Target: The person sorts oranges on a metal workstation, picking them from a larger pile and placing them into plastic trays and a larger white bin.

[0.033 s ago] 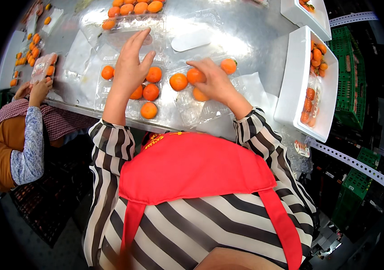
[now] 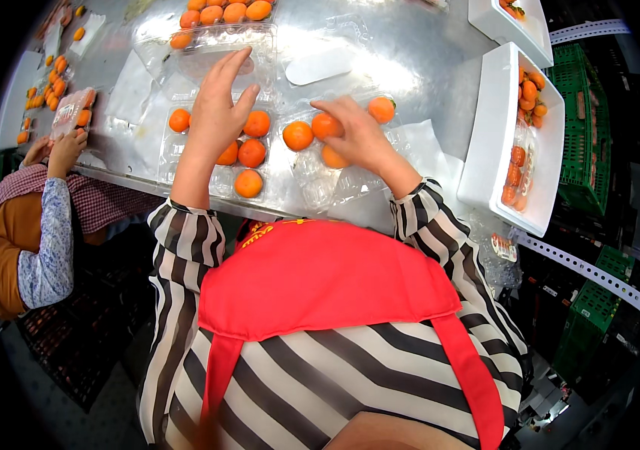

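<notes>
Two hands at work | left hand (image 2: pixel 218 112) spread flat, steadying clear tray (image 2: pixel 222 161) of orange fruits (image 2: pixel 248 183) | right hand (image 2: pixel 357 135) curled, pinching one fruit (image 2: pixel 327 125) for seating in pocket.

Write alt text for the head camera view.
A person's left hand and right hand place orange fruits into clear plastic trays on a metal table. White tubs sit right; a co-worker's hand works left.
</notes>
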A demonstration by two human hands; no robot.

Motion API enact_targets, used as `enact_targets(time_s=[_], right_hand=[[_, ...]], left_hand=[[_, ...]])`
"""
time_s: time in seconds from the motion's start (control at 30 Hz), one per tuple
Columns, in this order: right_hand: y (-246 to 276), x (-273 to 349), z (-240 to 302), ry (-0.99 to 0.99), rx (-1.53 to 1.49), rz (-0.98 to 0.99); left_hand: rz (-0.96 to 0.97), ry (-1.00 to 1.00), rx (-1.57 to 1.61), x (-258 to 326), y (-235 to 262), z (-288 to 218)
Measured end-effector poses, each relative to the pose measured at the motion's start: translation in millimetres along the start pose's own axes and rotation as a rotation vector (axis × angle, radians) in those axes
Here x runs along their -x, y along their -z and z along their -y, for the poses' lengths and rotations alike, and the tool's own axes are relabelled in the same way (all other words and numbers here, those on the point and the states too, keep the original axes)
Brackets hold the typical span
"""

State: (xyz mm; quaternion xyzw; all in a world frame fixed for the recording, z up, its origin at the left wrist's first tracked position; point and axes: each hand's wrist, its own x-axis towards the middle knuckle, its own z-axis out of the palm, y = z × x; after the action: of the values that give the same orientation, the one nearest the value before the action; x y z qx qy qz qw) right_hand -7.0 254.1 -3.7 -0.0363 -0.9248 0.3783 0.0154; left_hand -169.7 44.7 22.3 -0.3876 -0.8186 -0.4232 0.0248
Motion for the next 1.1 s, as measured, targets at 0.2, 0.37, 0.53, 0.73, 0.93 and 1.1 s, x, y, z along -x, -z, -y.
enact_targets(time_s=[0.2,0.37,0.53,0.73,0.93,1.1], right_hand=[[-1,-7,-9,0.130,0.082,0.002],[8,-10,7,0.038,0.028,0.085],[11,-9,13,-0.008,-0.081,0.045],[35,-5,45,-0.018,-0.253,-0.141],[29,-6,72,0.066,-0.410,-0.244],[16,-11,87,0.022,-0.561,-0.218]], left_hand=[[0.034,0.022,0.018,3,2,-7],[0.026,0.003,-0.021,6,6,-10],[0.055,0.025,-0.071,8,13,-25],[0.003,0.016,-0.084,11,22,-52],[-0.031,-0.016,0.041,16,24,-55],[-0.019,-0.130,-0.073,22,29,-55]])
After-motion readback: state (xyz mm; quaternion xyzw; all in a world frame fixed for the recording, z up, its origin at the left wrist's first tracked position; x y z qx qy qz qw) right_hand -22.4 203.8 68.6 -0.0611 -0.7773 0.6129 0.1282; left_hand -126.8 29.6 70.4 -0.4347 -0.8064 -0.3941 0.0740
